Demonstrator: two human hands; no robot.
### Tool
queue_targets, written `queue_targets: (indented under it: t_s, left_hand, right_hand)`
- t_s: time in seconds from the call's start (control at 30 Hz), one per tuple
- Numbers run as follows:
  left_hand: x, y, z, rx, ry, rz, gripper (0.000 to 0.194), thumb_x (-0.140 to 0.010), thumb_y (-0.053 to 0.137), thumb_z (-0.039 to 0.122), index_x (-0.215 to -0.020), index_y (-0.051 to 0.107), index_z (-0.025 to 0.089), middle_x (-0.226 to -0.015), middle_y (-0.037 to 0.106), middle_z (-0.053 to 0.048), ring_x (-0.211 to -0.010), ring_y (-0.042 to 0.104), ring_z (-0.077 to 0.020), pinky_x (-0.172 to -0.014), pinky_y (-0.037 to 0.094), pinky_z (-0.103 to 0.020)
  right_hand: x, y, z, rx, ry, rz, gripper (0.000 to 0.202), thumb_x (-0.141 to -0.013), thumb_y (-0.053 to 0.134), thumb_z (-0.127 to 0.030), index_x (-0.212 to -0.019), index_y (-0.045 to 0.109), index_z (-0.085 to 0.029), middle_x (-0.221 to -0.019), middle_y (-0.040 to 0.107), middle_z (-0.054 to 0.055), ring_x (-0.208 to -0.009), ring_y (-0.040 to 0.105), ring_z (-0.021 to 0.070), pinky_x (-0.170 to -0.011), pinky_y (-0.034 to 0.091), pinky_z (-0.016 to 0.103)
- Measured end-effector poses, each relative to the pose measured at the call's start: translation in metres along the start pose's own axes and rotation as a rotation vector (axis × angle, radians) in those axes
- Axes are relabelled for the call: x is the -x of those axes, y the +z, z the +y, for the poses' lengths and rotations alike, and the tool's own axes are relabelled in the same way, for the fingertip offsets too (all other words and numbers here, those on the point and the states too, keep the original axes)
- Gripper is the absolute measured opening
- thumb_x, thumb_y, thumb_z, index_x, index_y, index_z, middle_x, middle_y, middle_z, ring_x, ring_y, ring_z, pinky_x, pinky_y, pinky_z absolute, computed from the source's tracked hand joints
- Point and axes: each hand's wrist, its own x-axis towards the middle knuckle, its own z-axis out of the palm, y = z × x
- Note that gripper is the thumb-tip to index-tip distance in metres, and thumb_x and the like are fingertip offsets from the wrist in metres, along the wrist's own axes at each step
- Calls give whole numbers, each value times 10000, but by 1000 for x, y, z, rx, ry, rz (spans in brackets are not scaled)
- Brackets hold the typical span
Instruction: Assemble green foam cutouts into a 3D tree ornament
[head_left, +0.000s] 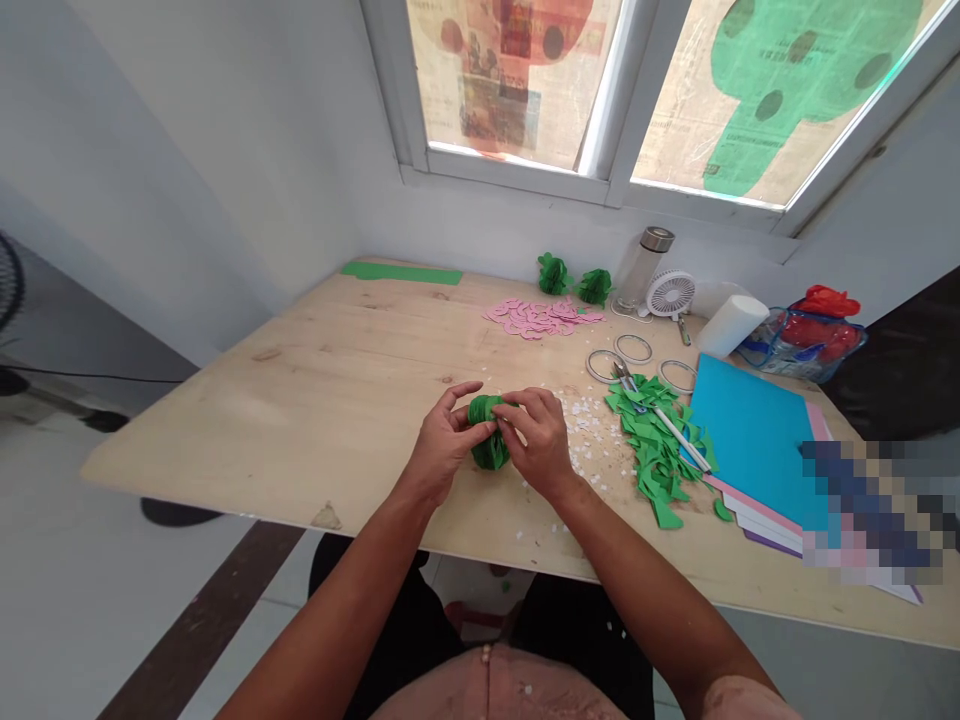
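Observation:
Between my two hands is a green folded-paper piece, made of many layered leaves, held just above the wooden table near its front edge. My left hand grips its left side, thumb in front and fingers curled behind. On the other side my right hand pinches the paper at the upper right with thumb and fingertips. Part of the piece is hidden by the fingers. Two similar green paper pieces, one beside the other, stand at the back by the wall.
Pink paper cutouts lie behind my hands. On the right are green scraps, a pen, metal rings and coloured sheets. A bottle, small fan and white roll stand farther back.

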Motion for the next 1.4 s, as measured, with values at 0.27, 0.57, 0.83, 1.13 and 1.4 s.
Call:
queue_targets:
  t_s: [0.27, 0.57, 0.83, 1.13, 1.4]
  left_hand:
    - [9, -3, 6, -96, 53, 55, 698, -549, 769, 229, -1188, 504, 140, -758, 699, -25, -678, 626, -152, -664, 472, -263]
    - [17, -6, 5, -357, 241, 95, 602, -629, 672, 242, -1197, 500, 139, -771, 699, -39, -713, 642, -179, -670, 492, -292]
    - [30, -4, 2, -759, 468, 135, 509, -693, 575, 178, -1197, 510, 191, -771, 665, -1, -746, 655, -177, -709, 488, -285]
    - [50, 9, 7, -950, 555, 171, 495, -721, 526, 144, -1211, 497, 206, -792, 681, -11, -751, 657, -198, -741, 485, -318]
    - [72, 17, 11, -1143, 622, 111, 531, -729, 520, 89, -1249, 483, 193, -892, 694, -58, -844, 636, -240, -887, 412, -399]
  right_hand:
    - [-2, -1, -5, 35, -30, -25, 131, -880, 541, -206, -926, 664, -205, -893, 700, 33, -881, 564, 180, -803, 392, 349]
    - [-7, -7, -17, 150, -98, -78, 105, -878, 557, -235, -866, 656, -201, -805, 699, 19, -875, 566, 181, -823, 327, 354]
    - [-6, -20, -31, 272, -145, -71, 197, -907, 509, -224, -744, 617, -197, -684, 662, 11, -816, 561, 168, -839, 292, 366]
    - [6, -33, -43, 362, -180, -45, 197, -900, 498, -178, -718, 571, -193, -679, 647, 16, -829, 555, 179, -856, 288, 378]
    - [17, -46, -52, 396, -214, -112, 230, -890, 492, -143, -671, 540, -190, -662, 628, 22, -778, 526, 177, -837, 314, 372]
